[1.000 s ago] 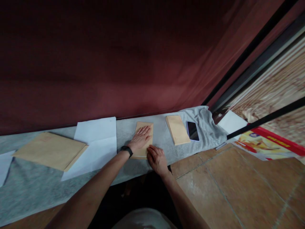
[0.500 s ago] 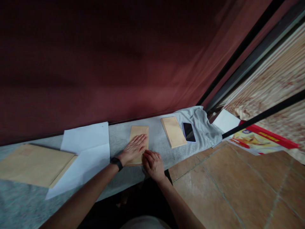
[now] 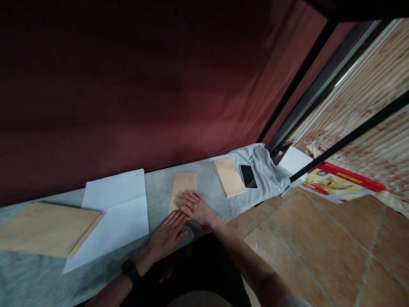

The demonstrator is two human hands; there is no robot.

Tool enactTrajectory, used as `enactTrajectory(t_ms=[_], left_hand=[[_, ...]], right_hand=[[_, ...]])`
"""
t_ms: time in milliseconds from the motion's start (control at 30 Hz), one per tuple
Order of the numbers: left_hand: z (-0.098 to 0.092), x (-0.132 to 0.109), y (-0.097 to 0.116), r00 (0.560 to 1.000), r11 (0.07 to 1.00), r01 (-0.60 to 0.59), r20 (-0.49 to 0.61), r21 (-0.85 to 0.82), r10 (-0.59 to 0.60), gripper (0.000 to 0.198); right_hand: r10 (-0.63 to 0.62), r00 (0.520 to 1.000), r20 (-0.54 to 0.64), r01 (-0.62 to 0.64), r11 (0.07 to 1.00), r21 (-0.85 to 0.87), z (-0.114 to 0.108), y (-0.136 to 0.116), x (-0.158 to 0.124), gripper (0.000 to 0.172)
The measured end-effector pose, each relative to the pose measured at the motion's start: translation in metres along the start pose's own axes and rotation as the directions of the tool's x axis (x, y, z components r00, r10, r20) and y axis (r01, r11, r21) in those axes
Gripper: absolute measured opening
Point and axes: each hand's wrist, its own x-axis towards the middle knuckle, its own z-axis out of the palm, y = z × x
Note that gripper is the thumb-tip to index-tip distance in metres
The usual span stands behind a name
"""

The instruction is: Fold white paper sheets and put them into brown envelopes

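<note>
A brown paper envelope [image 3: 184, 182] lies lengthwise on the grey cloth in front of me. My right hand [image 3: 197, 208] rests flat across its middle, fingers stretched toward the left. Over the near end of the envelope lies my left hand [image 3: 168, 235], its fingers extended and touching the right hand's fingertips; its lower edge is hidden under both hands. A black watch [image 3: 130, 272] is on my left wrist. Right of the envelope is a small stack of similar brown envelopes [image 3: 229, 178].
A phone [image 3: 248, 176] sits beside the small stack. Larger brown envelopes [image 3: 47, 228] overlap white paper sheets [image 3: 116, 209] at the left. The grey cloth [image 3: 204, 170] covers a narrow surface against a dark red panel [image 3: 159, 128]. Black bars [image 3: 351, 138] and a colourful box [image 3: 341, 183] are at the right.
My left hand has slid back from the envelope's middle to its near end. My right hand has uncurled and moved up onto the envelope. The view has shifted slightly.
</note>
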Motion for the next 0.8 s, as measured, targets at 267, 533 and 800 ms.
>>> enactTrajectory(t_ms=[267, 533, 800], left_hand=[[-0.002, -0.009, 0.002, 0.983, 0.921, -0.160, -0.028, 0.355, 0.182, 0.066], [0.003, -0.009, 0.001, 0.983, 0.929, -0.155, -0.040, 0.336, 0.179, 0.064], [0.003, -0.007, 0.004, 0.989, 0.950, -0.122, -0.047, 0.287, 0.141, 0.055]], right_hand=[[0.033, 0.995, 0.092, -0.004, 0.954, -0.300, 0.011, 0.034, 0.057, 0.050], [0.205, 0.973, -0.110, -0.229, 0.928, -0.295, 0.026, 0.039, 0.062, 0.060], [0.138, 0.986, -0.091, -0.158, 0.946, -0.284, 0.024, 0.020, 0.014, 0.057]])
